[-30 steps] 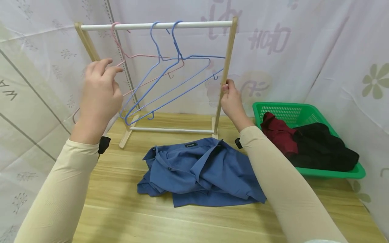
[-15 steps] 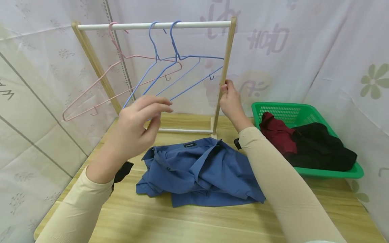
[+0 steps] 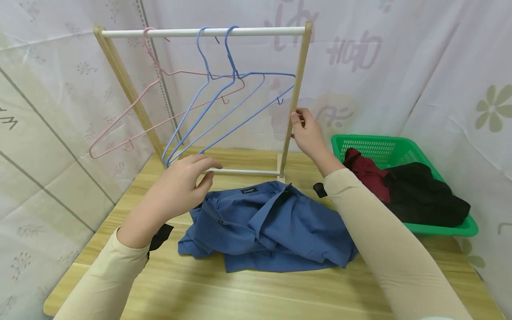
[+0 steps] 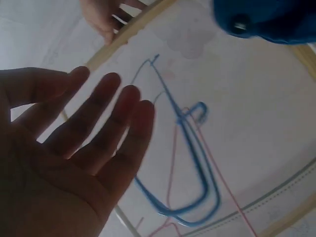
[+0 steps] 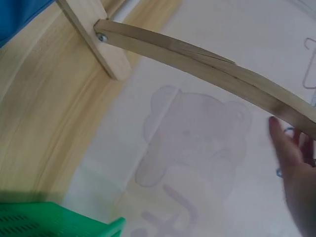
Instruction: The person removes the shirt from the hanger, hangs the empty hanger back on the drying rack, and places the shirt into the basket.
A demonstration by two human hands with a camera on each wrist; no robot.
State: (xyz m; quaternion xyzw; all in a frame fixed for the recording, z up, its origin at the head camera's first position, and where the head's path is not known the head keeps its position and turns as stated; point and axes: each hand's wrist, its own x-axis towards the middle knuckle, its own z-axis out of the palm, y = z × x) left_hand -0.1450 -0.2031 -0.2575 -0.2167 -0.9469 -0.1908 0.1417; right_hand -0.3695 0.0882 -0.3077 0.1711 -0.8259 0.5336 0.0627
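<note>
My left hand [image 3: 182,184] hovers with loosely bent, spread fingers beside the collar of a crumpled blue shirt [image 3: 276,226], holding nothing; its palm and fingers [image 4: 121,108] show in the left wrist view. The shirt lies on the table with a dark label at its neck. At the right post [image 3: 298,89] of a wooden clothes rack, my right hand [image 3: 310,133] has its thumb right at the wood and its fingers loosely apart. Two blue hangers [image 3: 232,58] and a pink hanger [image 3: 150,53] hang from the rack's white bar [image 3: 268,31].
A green basket [image 3: 368,138] at the right holds a dark red garment [image 3: 366,173] and a black garment [image 3: 428,193]. The rack's lower white bar [image 3: 252,171] runs behind the shirt. Patterned white cloth [image 3: 448,89] surrounds the wooden table [image 3: 192,289].
My left hand has come from the rack's left side down and right to the shirt's collar. My right hand's grip on the post has loosened. The pink hanger's left side is uncovered.
</note>
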